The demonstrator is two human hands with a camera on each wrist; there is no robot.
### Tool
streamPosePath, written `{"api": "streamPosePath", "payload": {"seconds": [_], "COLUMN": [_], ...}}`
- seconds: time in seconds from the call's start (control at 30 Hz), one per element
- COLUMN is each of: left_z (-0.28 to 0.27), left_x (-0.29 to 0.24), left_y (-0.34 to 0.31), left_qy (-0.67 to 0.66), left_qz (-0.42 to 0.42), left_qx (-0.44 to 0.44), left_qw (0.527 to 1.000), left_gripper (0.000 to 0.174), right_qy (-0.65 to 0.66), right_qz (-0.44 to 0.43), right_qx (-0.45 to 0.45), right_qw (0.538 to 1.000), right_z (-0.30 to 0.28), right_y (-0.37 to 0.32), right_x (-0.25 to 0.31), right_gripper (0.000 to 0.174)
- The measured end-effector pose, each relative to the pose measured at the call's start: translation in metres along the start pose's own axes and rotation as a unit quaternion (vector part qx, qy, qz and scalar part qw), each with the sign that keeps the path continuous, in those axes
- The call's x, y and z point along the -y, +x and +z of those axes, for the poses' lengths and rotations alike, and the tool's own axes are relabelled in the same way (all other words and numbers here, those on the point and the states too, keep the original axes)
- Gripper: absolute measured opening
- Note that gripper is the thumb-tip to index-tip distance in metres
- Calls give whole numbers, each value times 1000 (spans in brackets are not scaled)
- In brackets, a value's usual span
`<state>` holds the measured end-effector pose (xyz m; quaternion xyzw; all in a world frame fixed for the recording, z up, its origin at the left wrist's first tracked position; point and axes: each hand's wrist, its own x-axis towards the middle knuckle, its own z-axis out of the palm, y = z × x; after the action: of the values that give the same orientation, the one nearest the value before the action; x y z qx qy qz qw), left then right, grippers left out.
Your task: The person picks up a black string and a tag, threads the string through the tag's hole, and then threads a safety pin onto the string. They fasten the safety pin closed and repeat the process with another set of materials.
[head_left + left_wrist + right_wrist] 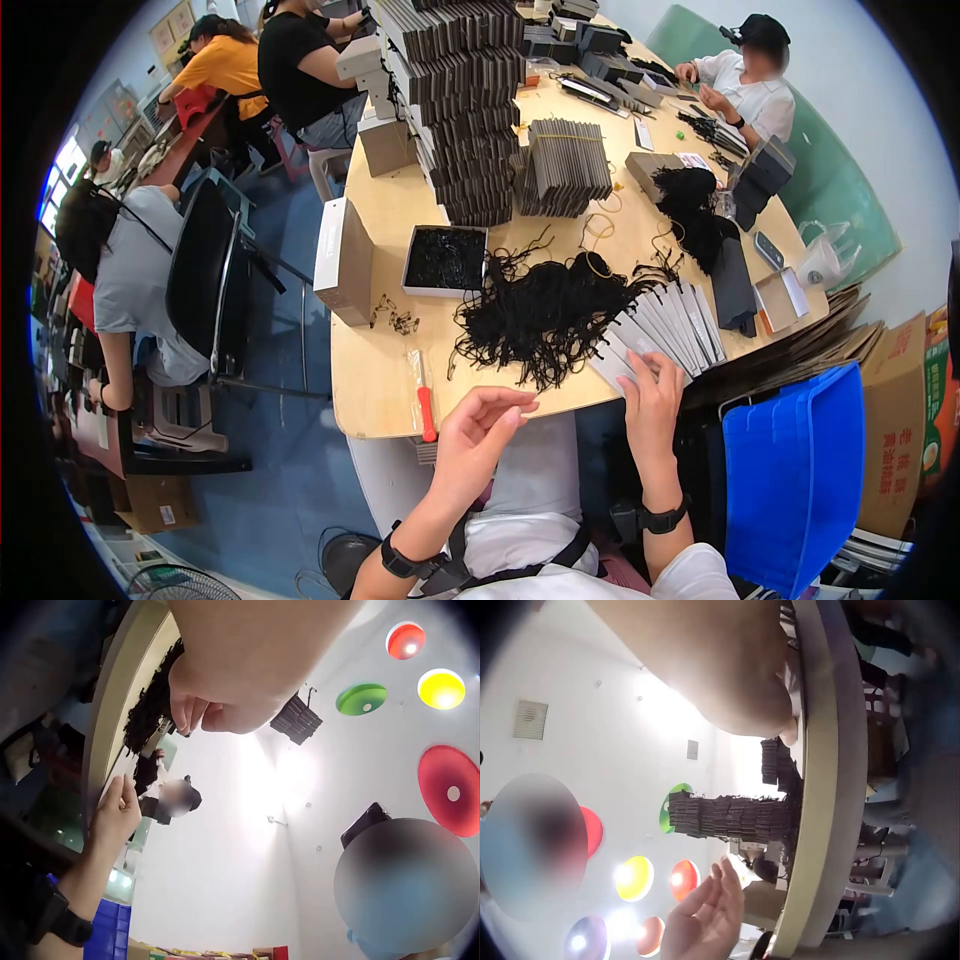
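Note:
In the head view my left hand [480, 430] is held over the front table edge, fingers loosely bent and thumb near the fingertips, with nothing visible in it. My right hand [652, 400] is at the near end of a fanned row of flat grey-white pieces [660, 330], its fingertips overlapping the closest ones. Thumb and fingers of that hand stand apart. Beyond both hands lies a tangled heap of black cords [550, 310]. In the left wrist view the right hand [116, 814] shows beside the table edge. The left hand [705, 915] appears in the right wrist view with bent fingers.
A red-handled tool [427, 412] lies by the front edge. Behind are an open box of small black pieces [445, 290], an upright grey box [343, 262] and tall stacks of dark grey pieces [460, 130]. A blue bin [795, 480] stands right; a person [755, 85] sits across.

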<state>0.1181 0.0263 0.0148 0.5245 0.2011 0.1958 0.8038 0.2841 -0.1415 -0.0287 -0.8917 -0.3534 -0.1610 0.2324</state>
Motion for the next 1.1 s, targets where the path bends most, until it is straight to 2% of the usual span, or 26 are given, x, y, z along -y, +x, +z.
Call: {"api": "streamPosePath", "payload": {"seconds": [0.13,0.23,0.33,0.4,0.53,0.63,0.67,0.73,0.77,0.83,0.87,0.93,0.97,1.03,1.07,1.1], "left_z": [-8,-13,-21,-26,-28,-23,-19,-9,-1,20,31,49,55,65,66,66], "left_x": [0,-2,-1,4,9,14,13,14,20,41,51,68,72,78,77,76], "left_y": [-9,-19,-29,-33,-35,-35,-34,-30,-26,-12,-3,18,25,38,42,45], "left_qy": [11,31,29,34,34,35,111,244,241,396,395,511,510,610,637,637], "left_qz": [-8,3,-4,-22,-13,-6,15,44,45,216,217,298,299,292,285,286], "left_qx": [4,4,-2,-6,-9,11,31,69,68,86,84,98,97,60,47,48], "left_qw": [1000,1000,1000,999,999,999,993,966,967,888,889,800,800,734,715,714], "left_gripper": [16,14,12,12,11,14,16,23,23,30,30,40,40,49,56,56], "right_qy": [-38,-31,36,144,106,63,66,71,69,158,157,113,112,128,127,99], "right_qz": [37,62,92,101,55,47,59,66,63,90,87,77,76,81,81,76], "right_qx": [-7,21,51,19,2,-47,-45,-47,-47,-41,-40,-8,-9,-10,-11,-23], "right_qw": [999,997,994,984,993,996,995,994,995,983,983,991,991,988,988,992], "right_z": [-1,-3,-8,-7,-3,-6,-6,-8,-9,-12,-13,-14,-14,-12,-11,-10], "right_y": [4,6,12,13,7,12,14,16,16,16,15,12,12,13,15,16], "right_x": [3,1,4,11,15,6,1,-4,-3,-3,-4,-8,-10,-15,-18,-20], "right_gripper": [40,40,35,31,28,25,24,23,23,23,23,23,23,22,22,23]}}
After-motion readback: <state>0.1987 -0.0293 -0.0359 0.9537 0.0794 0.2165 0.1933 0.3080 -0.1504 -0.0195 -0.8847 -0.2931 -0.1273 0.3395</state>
